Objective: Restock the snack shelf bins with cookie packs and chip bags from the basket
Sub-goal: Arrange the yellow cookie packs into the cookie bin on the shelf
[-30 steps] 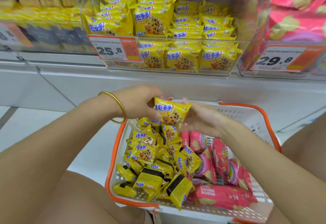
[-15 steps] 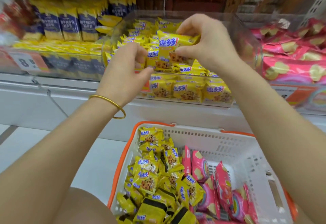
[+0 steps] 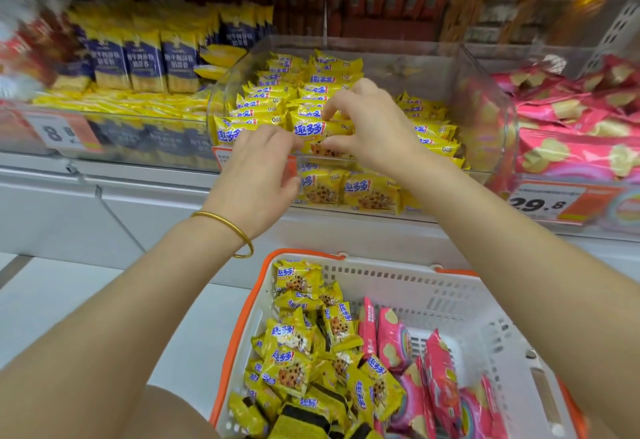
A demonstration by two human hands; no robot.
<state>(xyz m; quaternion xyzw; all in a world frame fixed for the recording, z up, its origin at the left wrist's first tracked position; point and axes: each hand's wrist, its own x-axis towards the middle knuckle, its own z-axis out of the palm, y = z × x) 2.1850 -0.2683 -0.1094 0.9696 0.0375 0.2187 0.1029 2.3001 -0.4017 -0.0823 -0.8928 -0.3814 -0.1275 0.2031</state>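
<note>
Right hand (image 3: 375, 127) pinches a yellow cookie pack (image 3: 317, 132) by its right edge, thumb below and fingers above, at the front row of the clear bin (image 3: 485, 99). Left hand (image 3: 259, 175) is loosely curled just beside the pack's left edge; contact cannot be told.

Pack judged light, crinkly and slippery, with breakable contents: hold it by the sealed edges.

Versus half a second ago, the pack sits lower in the bin and the left hand has come closer.

White orange-rimmed plastic basket (image 3: 450, 283) runs off the bottom edge; orange price label (image 3: 221, 158) (digits hidden) sits behind the left hand (image 3: 256, 179).
</note>
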